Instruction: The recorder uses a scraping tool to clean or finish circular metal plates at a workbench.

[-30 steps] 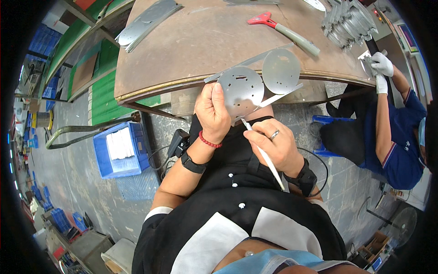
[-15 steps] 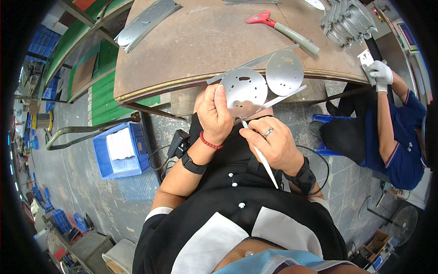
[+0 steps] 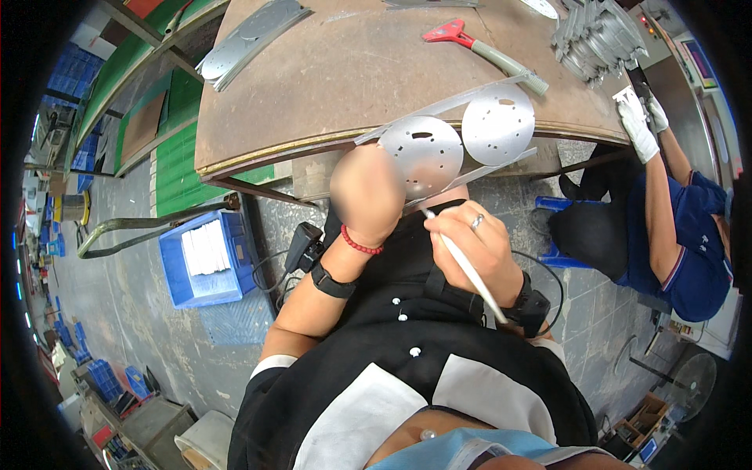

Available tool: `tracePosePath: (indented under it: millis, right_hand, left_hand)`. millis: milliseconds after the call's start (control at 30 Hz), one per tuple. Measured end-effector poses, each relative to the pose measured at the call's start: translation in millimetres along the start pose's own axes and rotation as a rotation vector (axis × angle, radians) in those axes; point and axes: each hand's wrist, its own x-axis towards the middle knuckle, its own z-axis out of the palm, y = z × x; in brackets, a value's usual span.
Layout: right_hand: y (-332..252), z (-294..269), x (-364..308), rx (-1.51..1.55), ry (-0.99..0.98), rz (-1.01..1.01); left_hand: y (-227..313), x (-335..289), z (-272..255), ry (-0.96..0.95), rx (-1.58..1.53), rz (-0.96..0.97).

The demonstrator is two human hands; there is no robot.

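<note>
My left hand, its fingers smeared in the picture, is at the left end of a silvery sheet-metal piece, which stays held up there. Two round perforated discs lie between two thin straight strips in this piece. It reaches over the table's front edge. My right hand is closed around a slim white pen-shaped tool, tilted with its tip up and left. That tip is close below the lower strip; whether it touches, I cannot tell.
On the brown table lie a red-headed scraper, a stack of flat metal sheets and a pile of metal parts. A blue crate stands at left. A co-worker's gloved hands work at right.
The sheet-metal piece has turned slightly, its right end shifting right. My right hand and the white tool have moved a little right and down. The co-worker's second gloved hand now shows.
</note>
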Motion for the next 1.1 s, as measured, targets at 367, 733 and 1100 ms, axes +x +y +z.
tracePosePath:
  millis: [367, 733, 1100]
  right_hand:
    - [10, 4, -9, 0.270, 0.143, 0.365]
    - [17, 8, -8, 0.327, 0.120, 0.349]
    - [14, 12, -12, 0.540, 0.111, 0.527]
  left_hand:
    - [-7, -2, 2, -0.015, -0.100, -0.064]
    - [-4, -3, 4, 0.005, -0.069, -0.025]
    - [-5, -7, 1, 0.007, -0.104, 0.034]
